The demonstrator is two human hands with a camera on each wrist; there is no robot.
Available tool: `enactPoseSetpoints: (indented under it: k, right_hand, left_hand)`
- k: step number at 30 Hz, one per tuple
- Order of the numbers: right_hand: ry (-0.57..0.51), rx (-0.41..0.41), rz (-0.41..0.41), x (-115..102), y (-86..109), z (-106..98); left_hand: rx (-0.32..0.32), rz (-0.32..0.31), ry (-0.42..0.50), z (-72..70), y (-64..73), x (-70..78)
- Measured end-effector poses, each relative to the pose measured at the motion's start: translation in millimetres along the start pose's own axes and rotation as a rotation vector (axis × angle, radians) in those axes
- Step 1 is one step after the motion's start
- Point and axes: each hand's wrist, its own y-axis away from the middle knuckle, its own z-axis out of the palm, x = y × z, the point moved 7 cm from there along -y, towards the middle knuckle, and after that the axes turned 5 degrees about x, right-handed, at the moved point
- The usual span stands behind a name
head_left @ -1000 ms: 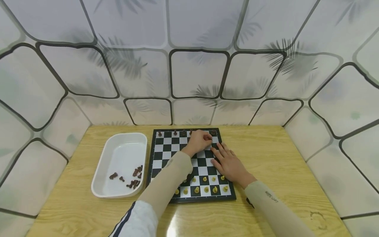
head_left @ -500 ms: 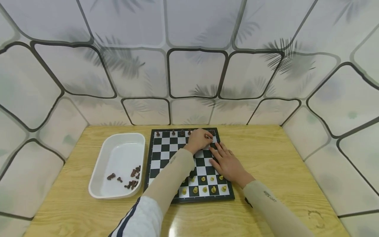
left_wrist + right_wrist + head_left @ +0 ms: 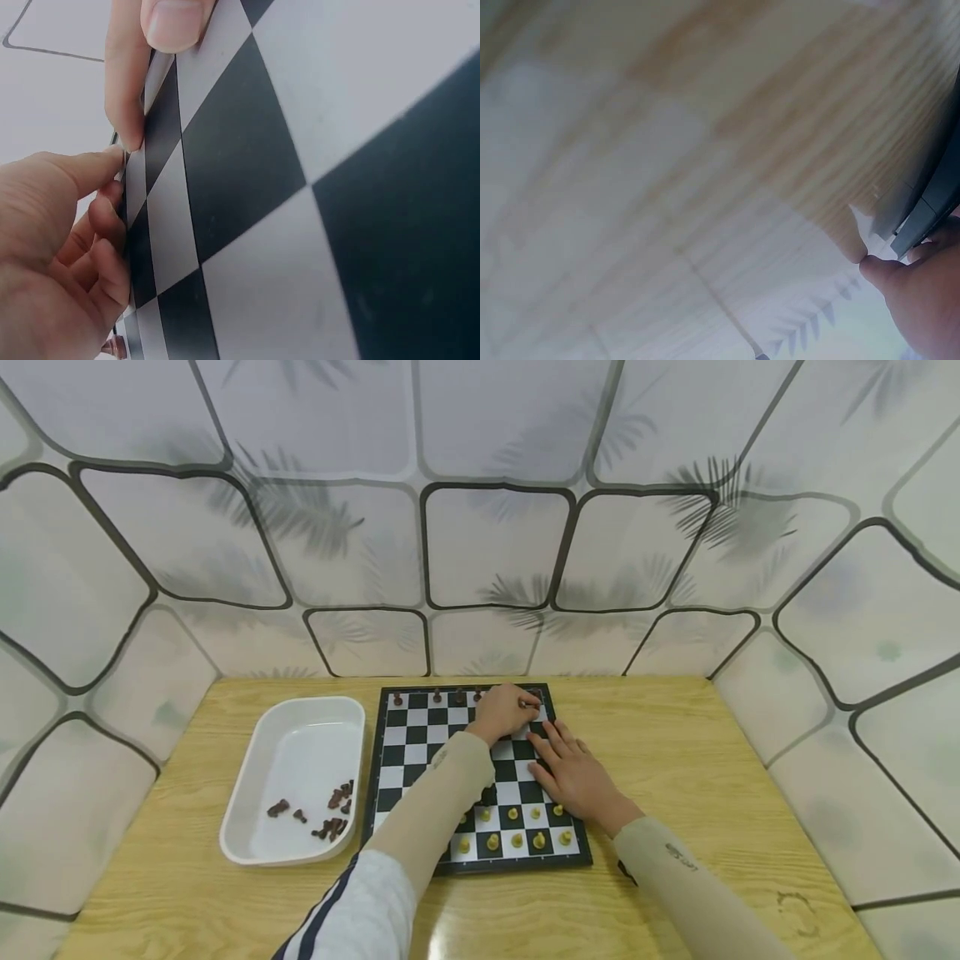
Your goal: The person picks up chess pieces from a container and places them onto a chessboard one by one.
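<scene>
My left hand (image 3: 504,712) reaches across the chessboard (image 3: 416,735) to its far right corner. Its thumb and fingertips pinch a small dark brown chess piece (image 3: 526,703), mostly covered by the fingers. In the left wrist view the fingers of my left hand (image 3: 60,240) are curled close to the far squares, and the held piece cannot be made out. My right hand (image 3: 581,781) rests on the board's right side with fingers spread. Several dark pieces (image 3: 437,696) stand along the far row. Yellow pieces (image 3: 539,840) stand in two rows at the near side.
A white tray (image 3: 255,760) stands left of the board, with several dark pieces (image 3: 330,828) lying in it. Everything is on a light wooden table (image 3: 675,760). Patterned walls (image 3: 495,543) rise behind and at both sides.
My left fingers have shifted slightly at the far right corner, and the dark piece now shows more at their tips. The right hand stays in place. The whole view has drifted slightly left.
</scene>
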Motion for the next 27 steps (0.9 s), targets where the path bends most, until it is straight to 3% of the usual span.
enactPoseSetpoints:
  k: [7, 13, 19, 27]
  right_hand:
    - [0.009, 0.021, -0.007, -2, 0.6, -3]
    - [0.015, 0.013, -0.004, -2, 0.2, -3]
    - [0.016, 0.006, -0.001, -2, -1.0, -2]
    - [0.017, 0.010, 0.004, 0, -0.7, 0]
  left_hand:
    - [-0.015, 0.095, 0.049, -4.9, 3.7, 1.6]
    - [-0.036, 0.119, 0.073, -12.0, 9.1, 1.2]
    - [-0.039, 0.161, 0.115, -28.3, 22.3, 0.9]
    - [-0.011, 0.160, 0.174, -56.7, 42.2, -8.9]
